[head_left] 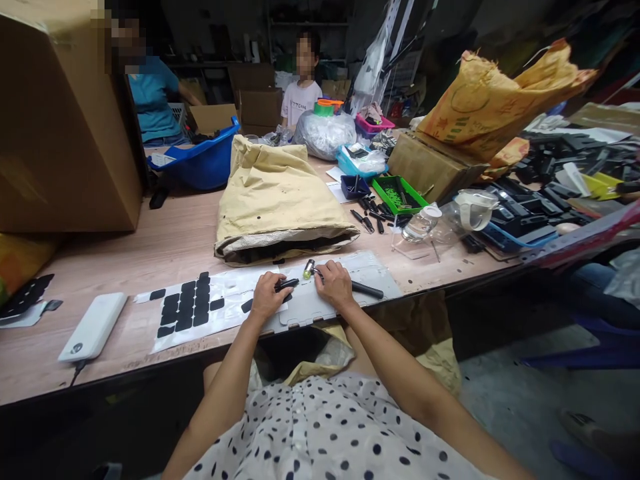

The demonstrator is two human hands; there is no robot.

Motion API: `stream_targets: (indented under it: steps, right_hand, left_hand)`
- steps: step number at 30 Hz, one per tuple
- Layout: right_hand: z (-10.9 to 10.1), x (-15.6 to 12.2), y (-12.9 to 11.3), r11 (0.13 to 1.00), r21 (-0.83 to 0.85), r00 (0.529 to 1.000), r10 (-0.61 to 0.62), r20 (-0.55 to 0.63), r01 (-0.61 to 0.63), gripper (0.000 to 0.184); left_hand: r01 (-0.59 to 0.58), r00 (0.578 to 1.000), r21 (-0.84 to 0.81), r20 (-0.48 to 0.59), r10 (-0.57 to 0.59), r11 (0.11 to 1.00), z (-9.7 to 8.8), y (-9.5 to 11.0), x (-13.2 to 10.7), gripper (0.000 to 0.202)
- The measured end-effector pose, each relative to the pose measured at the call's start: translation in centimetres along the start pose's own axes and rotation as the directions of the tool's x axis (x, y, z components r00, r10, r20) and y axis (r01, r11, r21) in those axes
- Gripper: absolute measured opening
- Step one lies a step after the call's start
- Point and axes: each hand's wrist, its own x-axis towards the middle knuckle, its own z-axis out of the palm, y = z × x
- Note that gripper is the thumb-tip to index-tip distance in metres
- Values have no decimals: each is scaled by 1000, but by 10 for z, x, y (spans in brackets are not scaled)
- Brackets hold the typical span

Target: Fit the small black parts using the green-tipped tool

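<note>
My left hand [269,293] is closed round a small black cylindrical part [287,285], whose tip points right. In my right hand [334,285] is a small hammer [367,289]. Its metal head has a yellow-green face and lies just left of my fingers, while the black handle sticks out to the right under my palm. Both hands are low over a grey flat board [377,269] at the table's front edge. Left of them, rows of black rounded-square pads [186,303] lie on a white sheet [220,313].
A large tan sack [280,193] lies open toward me behind my hands. A white power bank [95,327] is at left, near a cardboard box [65,127]. Behind stand a blue basin [200,160], a green tray [400,193] and a clear bottle [420,225]. Two people are across the table.
</note>
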Motion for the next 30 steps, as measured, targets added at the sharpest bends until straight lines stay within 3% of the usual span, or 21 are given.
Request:
stream_targets:
  steps: [9, 17, 22, 30]
  right_hand:
    - [-14, 2, 1, 998, 46, 998, -47, 39, 45, 25]
    - [-28, -8, -38, 960, 249, 991, -126, -37, 131, 32]
    - [-31, -14, -50, 956, 224, 982, -187, -35, 190, 30]
    - [-25, -16, -47, 963, 166, 976, -215, 7, 211, 28]
  left_hand:
    - [-14, 1000, -30, -9, 14, 999, 2, -9, 3, 11]
    - [-6, 999, -66, -46, 3, 998, 3, -6, 2, 9]
    - [9, 995, -87, -97, -17, 996, 3, -3, -1, 9]
    - [18, 992, -73, -125, -27, 997, 10, -3, -1, 15]
